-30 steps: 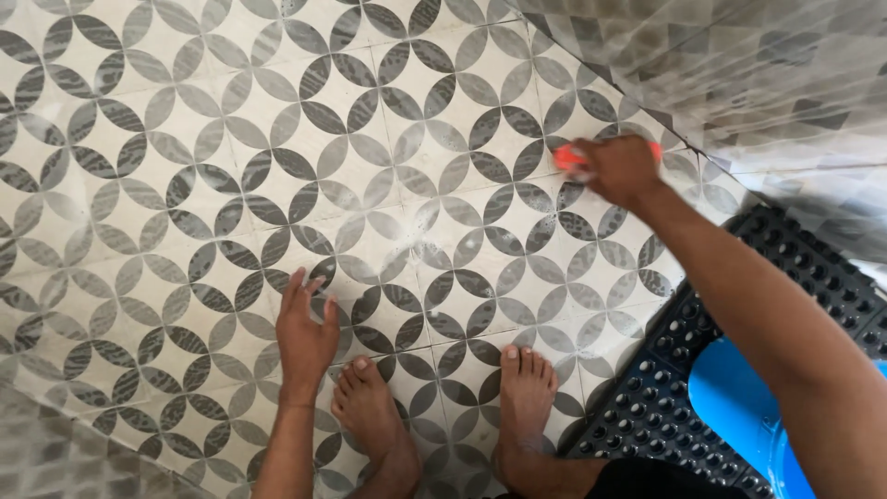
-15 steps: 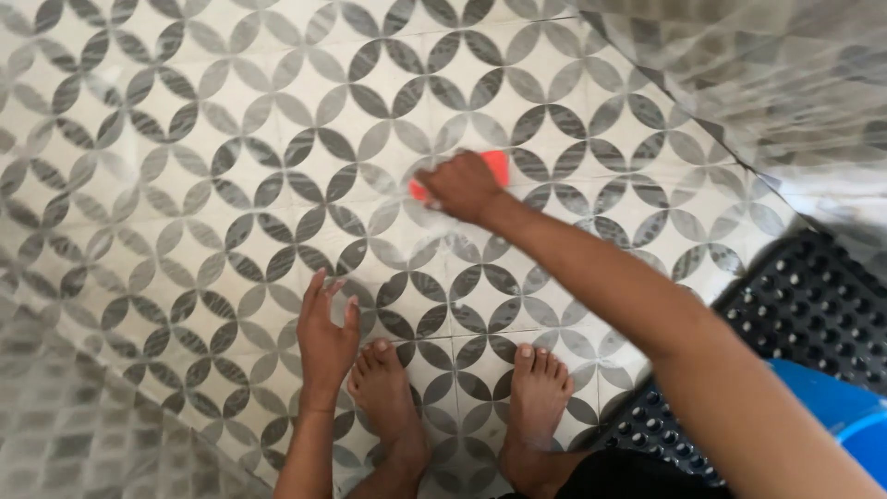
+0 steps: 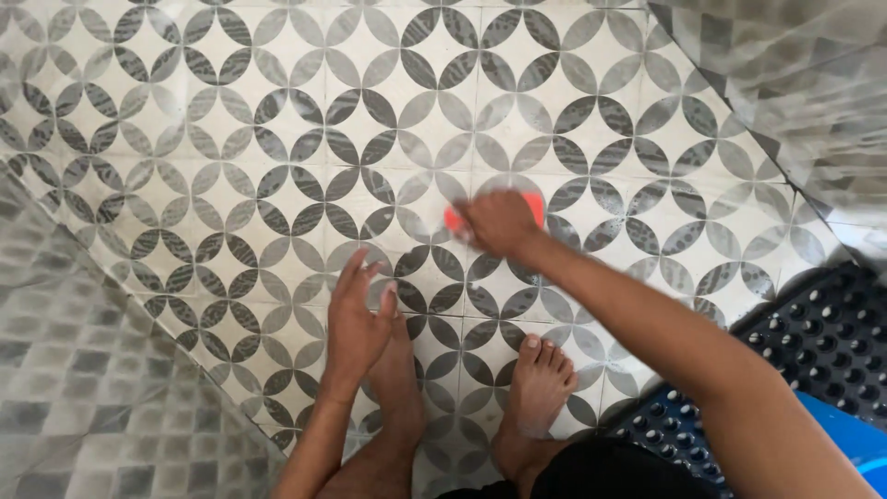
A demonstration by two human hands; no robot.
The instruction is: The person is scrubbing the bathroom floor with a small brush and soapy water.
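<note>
My right hand (image 3: pixel 499 222) is closed over an orange-red scrubbing pad (image 3: pixel 534 207) and presses it onto the patterned floor tiles (image 3: pixel 277 139) a little ahead of my feet. Only the pad's edges show past my fingers. My left hand (image 3: pixel 356 319) lies flat on the tiles with fingers apart, right beside my left foot (image 3: pixel 395 379). It holds nothing. My right foot (image 3: pixel 539 383) stands bare on the tiles under my right forearm.
A black studded rubber mat (image 3: pixel 813 342) lies at the lower right, with a blue object (image 3: pixel 855 434) at its edge. Grey checked wall tiles (image 3: pixel 83 379) rise at the lower left, and another tiled wall (image 3: pixel 795 74) stands at the upper right.
My right hand has dragged the orange-red pad across the tiles from the far right toward the middle, closer to my feet. My left hand stays planted on the floor.
</note>
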